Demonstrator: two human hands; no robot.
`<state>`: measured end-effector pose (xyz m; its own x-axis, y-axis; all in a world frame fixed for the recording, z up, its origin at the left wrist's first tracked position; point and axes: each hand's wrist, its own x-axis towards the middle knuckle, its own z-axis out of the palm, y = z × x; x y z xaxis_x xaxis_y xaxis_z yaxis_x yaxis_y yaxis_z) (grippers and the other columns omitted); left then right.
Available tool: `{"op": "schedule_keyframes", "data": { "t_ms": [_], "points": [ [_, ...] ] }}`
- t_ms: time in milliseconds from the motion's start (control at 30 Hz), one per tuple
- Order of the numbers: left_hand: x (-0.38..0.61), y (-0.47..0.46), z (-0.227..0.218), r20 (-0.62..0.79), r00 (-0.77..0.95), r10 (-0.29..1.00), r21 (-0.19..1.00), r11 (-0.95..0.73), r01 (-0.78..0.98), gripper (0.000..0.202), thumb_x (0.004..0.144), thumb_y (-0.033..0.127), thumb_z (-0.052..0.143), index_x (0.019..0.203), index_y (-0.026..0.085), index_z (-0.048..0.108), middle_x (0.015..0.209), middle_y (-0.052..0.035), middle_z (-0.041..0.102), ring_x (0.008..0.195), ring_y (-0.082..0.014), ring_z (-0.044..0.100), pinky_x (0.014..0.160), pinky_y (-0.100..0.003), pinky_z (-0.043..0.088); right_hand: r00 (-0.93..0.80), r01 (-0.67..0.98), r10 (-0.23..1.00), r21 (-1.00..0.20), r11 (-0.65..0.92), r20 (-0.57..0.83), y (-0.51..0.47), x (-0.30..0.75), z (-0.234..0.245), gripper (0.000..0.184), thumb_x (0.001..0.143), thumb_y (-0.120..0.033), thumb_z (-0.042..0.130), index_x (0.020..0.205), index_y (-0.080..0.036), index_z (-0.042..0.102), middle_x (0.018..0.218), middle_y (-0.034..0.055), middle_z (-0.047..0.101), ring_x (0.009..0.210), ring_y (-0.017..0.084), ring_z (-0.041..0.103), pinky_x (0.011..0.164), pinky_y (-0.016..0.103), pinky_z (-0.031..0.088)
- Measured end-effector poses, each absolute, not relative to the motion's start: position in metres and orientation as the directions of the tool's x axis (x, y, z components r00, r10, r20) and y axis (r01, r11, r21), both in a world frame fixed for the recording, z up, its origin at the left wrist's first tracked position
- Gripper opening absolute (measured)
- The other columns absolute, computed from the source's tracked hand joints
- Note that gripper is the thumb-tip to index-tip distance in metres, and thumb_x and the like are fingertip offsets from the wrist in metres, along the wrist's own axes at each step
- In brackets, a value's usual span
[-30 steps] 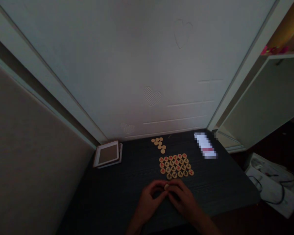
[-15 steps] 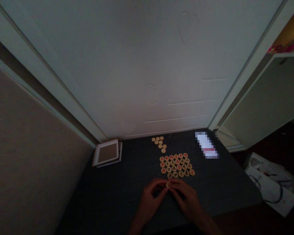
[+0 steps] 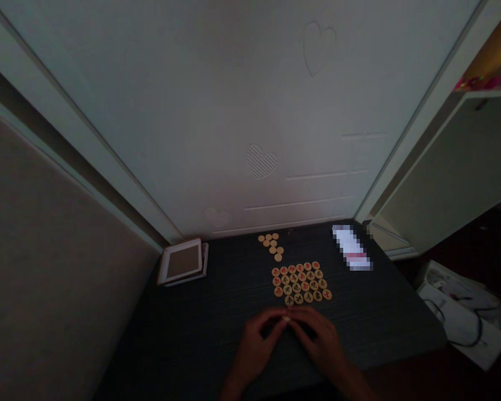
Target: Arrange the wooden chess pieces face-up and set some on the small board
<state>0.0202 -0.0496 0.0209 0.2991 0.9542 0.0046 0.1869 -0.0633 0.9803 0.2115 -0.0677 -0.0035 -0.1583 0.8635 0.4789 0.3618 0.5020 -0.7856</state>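
Observation:
Between the fingertips of both hands is a small round Chinese chess piece point(image 3: 286, 318), mostly covered by the fingers. My left hand point(image 3: 256, 340) pinches it from the left, and my right hand point(image 3: 317, 334) from the right. Just beyond the fingertips lie rows of face-up Chinese chess pieces point(image 3: 301, 277) with red or dark characters. Farther back is a loose cluster of several pale pieces point(image 3: 273, 243) with no characters showing.
The dark table point(image 3: 217, 323) meets a white panel point(image 3: 254, 111) with heart patterns. A framed box or tray point(image 3: 183, 262) lies at the back left. At the back right is a blurred-out white item point(image 3: 353, 249). A white box point(image 3: 463, 317) sits beyond the right edge.
The held piece has tilted and shows less of its face between the fingertips. Both hands stay in nearly the same place, and the pieces on the table have not moved.

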Motion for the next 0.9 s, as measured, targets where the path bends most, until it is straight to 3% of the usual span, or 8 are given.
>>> {"op": "schedule_keyframes", "data": {
  "t_ms": [233, 633, 900],
  "points": [
    [0.0211, -0.0503, 0.0173, -0.041, 0.237, 0.971, 0.967, -0.021, 0.253, 0.022, 0.098, 0.039, 0.061, 0.106, 0.023, 0.074, 0.098, -0.0032, 0.080, 0.091, -0.0210, 0.075, 0.087, -0.029, 0.057, -0.174, 0.388, 0.862, -0.772, 0.504, 0.476, -0.0674, 0.2102, -0.0082, 0.020, 0.099, -0.021, 0.062, 0.116, -0.026, 0.070, 0.103, 0.0038, 0.078, 0.092, 0.018, 0.076, 0.084, 0.028, 0.063],
    [0.0236, -0.0530, 0.0218, -0.055, 0.251, 0.966, 0.984, 0.011, 0.176, 0.023, 0.094, 0.038, 0.067, 0.110, 0.023, 0.072, 0.104, -0.0064, 0.080, 0.097, -0.0230, 0.076, 0.089, -0.031, 0.059, -0.175, 0.393, 0.860, -0.766, 0.508, 0.480, -0.0675, 0.2084, -0.0035, 0.024, 0.098, -0.024, 0.063, 0.121, -0.026, 0.068, 0.106, 0.0068, 0.075, 0.094, 0.020, 0.074, 0.086, 0.031, 0.063],
    [0.0241, -0.0523, 0.0196, -0.072, 0.185, 0.980, 0.981, 0.036, 0.191, 0.021, 0.086, 0.040, 0.074, 0.092, 0.020, 0.073, 0.086, -0.0048, 0.080, 0.084, -0.0225, 0.076, 0.080, -0.030, 0.060, -0.249, 0.419, 0.834, -0.721, 0.551, 0.493, -0.0710, 0.2091, -0.0070, 0.025, 0.098, -0.021, 0.062, 0.122, -0.025, 0.067, 0.106, 0.0071, 0.075, 0.095, 0.020, 0.074, 0.086, 0.031, 0.063]
  ]
}}
